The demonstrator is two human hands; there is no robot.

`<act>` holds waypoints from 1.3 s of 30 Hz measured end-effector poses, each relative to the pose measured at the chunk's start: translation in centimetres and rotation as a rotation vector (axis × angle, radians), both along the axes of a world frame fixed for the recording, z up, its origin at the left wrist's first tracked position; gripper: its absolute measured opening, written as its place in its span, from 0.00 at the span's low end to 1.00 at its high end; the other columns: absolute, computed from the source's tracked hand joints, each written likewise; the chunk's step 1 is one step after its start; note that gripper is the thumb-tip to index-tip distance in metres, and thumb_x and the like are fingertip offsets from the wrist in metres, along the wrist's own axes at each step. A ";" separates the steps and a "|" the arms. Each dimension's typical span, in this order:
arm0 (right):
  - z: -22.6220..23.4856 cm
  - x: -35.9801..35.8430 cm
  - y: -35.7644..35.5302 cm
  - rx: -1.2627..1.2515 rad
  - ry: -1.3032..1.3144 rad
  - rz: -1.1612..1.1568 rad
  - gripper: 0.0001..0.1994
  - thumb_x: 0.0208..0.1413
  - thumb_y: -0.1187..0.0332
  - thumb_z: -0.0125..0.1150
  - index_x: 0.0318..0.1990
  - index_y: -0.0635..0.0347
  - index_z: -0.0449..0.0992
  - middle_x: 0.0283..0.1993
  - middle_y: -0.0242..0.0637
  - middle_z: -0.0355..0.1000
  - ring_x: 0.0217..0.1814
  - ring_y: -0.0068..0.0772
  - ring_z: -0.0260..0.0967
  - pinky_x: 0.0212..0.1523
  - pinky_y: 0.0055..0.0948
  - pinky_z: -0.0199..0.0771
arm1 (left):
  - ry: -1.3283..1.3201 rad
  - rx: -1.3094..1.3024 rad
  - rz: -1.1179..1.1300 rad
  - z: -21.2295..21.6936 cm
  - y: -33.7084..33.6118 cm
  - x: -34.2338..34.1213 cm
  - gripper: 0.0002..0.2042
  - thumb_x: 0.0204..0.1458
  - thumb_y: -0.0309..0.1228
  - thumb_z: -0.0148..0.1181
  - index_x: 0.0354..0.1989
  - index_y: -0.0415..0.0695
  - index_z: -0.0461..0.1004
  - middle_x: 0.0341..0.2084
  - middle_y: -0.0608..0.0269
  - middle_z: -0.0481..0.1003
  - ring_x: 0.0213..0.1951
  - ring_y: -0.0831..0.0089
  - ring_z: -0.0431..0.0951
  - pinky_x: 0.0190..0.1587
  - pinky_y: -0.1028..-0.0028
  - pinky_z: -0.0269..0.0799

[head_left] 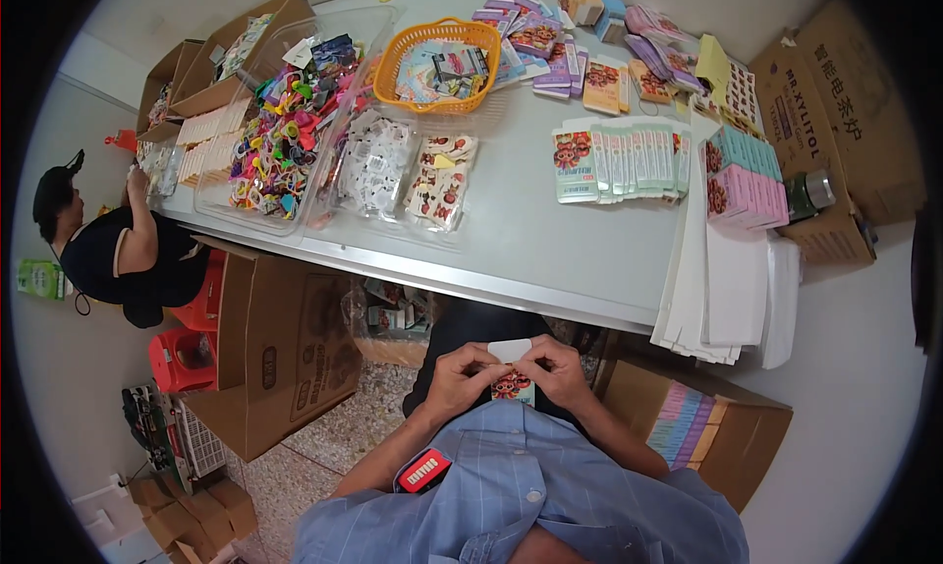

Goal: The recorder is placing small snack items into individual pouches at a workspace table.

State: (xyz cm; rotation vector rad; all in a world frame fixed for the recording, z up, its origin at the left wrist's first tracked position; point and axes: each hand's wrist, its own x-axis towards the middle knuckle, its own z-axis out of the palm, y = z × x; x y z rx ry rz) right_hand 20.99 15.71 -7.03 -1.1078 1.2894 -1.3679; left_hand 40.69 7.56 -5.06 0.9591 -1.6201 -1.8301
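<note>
In front of my shirt, over my lap, I hold a small printed carton (514, 391) with both hands. Its white flap (509, 350) stands up at the far end, and red figures show on its face. My left hand (464, 377) closes on the carton's left side, thumb at the base of the flap. My right hand (553, 371) pinches the right side the same way, thumbs almost meeting. The palms hide part of the carton. On the table ahead, a fanned row of flat green-and-white cartons (621, 161) lies nearest to my hands.
The white table (471, 254) holds a clear bin of colourful trinkets (285, 132), bags of white pieces (374, 161) and stickers (441, 181), an orange basket (437, 24), and stacked pink and green boxes (747, 181). Large cardboard boxes (285, 353) flank my legs. Another person (128, 235) works at far left.
</note>
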 end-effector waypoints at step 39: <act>3.5 -0.1 -1.7 0.351 -0.032 0.054 0.06 0.61 0.73 0.63 0.40 0.67 0.82 0.35 0.31 0.75 0.38 0.17 0.71 0.40 0.20 0.71 | -0.118 0.209 -0.140 1.7 -3.8 0.0 0.08 0.59 0.27 0.65 0.40 0.35 0.83 0.33 0.61 0.82 0.36 0.80 0.79 0.40 0.78 0.75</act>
